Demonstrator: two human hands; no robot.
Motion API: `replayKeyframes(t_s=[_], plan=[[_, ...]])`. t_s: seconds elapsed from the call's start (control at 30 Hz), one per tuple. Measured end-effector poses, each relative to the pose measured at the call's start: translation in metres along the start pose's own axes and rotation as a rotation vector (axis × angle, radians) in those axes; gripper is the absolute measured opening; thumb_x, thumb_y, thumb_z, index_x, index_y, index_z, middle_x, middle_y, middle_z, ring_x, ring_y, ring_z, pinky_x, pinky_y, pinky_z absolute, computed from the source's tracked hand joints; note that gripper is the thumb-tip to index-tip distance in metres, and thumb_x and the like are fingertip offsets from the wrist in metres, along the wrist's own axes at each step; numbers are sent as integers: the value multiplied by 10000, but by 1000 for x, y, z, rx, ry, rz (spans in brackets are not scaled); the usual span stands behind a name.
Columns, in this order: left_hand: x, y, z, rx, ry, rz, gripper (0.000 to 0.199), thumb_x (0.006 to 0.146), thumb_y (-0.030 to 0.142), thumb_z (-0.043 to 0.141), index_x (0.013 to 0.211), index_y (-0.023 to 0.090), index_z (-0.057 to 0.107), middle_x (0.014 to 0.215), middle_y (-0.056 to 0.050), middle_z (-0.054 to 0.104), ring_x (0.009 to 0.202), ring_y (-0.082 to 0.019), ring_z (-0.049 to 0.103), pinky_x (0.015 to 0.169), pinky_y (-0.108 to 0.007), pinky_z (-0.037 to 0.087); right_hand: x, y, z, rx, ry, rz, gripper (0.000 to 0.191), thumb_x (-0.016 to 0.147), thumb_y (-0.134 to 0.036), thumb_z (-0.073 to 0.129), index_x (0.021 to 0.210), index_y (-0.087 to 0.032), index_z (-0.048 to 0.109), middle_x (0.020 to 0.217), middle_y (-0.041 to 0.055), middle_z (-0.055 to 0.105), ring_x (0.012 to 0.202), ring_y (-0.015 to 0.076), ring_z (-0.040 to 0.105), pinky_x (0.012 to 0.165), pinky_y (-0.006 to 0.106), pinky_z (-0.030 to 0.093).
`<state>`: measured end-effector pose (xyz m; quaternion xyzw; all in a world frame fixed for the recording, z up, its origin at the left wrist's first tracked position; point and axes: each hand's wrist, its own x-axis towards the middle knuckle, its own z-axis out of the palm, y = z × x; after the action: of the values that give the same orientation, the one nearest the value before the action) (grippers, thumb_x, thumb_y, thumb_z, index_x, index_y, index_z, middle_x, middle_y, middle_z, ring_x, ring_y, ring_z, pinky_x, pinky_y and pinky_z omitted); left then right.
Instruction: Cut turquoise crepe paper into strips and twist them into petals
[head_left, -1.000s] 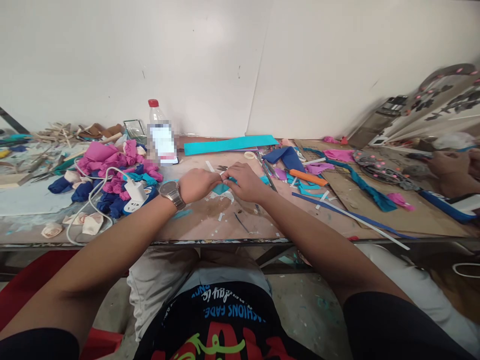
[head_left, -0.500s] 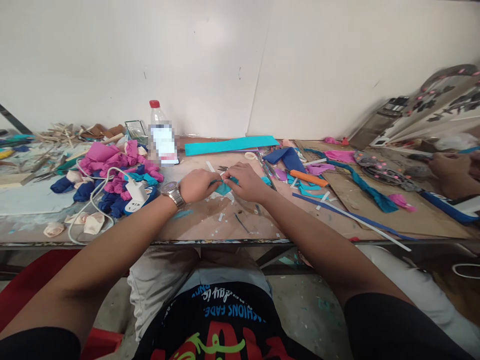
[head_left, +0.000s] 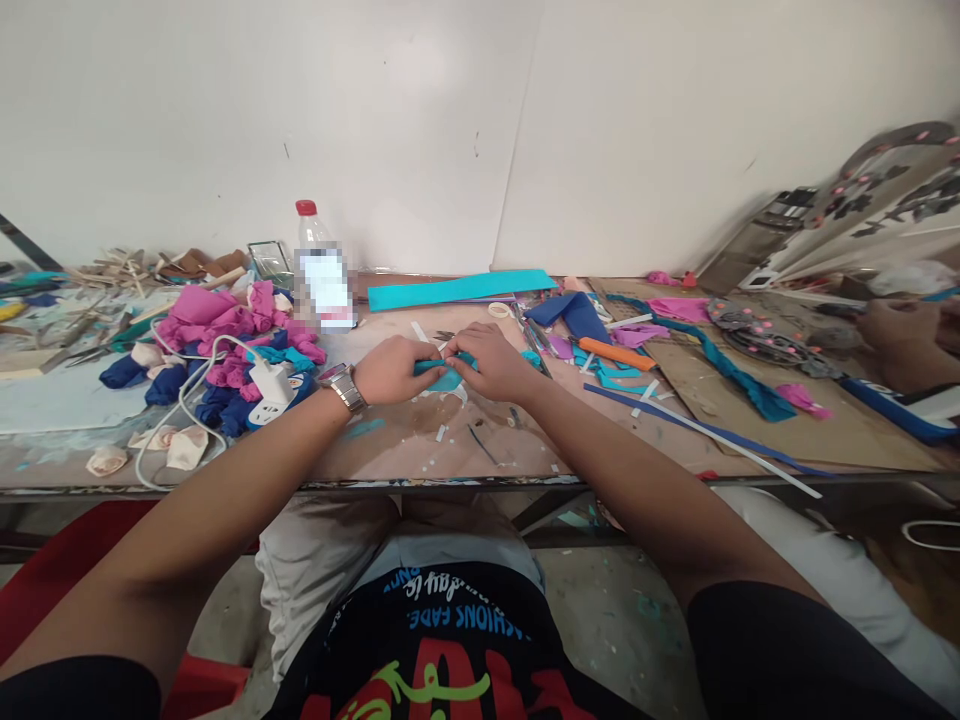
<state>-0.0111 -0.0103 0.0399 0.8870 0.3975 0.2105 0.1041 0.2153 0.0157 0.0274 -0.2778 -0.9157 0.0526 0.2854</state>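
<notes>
My left hand [head_left: 391,370], with a watch [head_left: 346,388] on its wrist, pinches a small turquoise strip [head_left: 444,383] that looks like crepe paper. Opposite it, my right hand [head_left: 489,362] grips the same strip, and the fingertips of both hands nearly meet over it. The fingers hide part of the strip. Just beyond the hands lie a white strip [head_left: 417,331] and a dark metal tool, partly covered. A longer turquoise strip [head_left: 461,290] rests flat near the wall.
Pink and blue crumpled rosettes [head_left: 225,325], a power strip [head_left: 281,400] with a white cable and a phone [head_left: 327,290] against a bottle [head_left: 306,210] stand left. Right are an orange-handled knife [head_left: 616,355], a tape roll [head_left: 499,310], cardboard [head_left: 720,400] and another person's hands [head_left: 900,340].
The turquoise strip has shifted slightly between my fingers, and more of it shows flat beneath them. Both hands stay in nearly the same place.
</notes>
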Motion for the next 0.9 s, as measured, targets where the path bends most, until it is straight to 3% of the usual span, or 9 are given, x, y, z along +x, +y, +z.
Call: replayKeyframes(t_s=[0.53,0.9], plan=[[3,-9,6,-4,26,10,318,972,384,539,910,185,779,733,-28,723,622,-146,555,631,-283,315,0,-4,-1,-40,-74,42,191,991,-326,507,929,-197,634,959,86,708,995,265,585,932,410,347],[3,-9,2,-256,2,-74,313,931,359,538,747,142,669,594,31,508,565,-100,387,569,-263,275,0,1,0,-16,-29,-20,222,1006,-377,550,984,-195,675,986,83,734,1017,269,602,953,418,349]])
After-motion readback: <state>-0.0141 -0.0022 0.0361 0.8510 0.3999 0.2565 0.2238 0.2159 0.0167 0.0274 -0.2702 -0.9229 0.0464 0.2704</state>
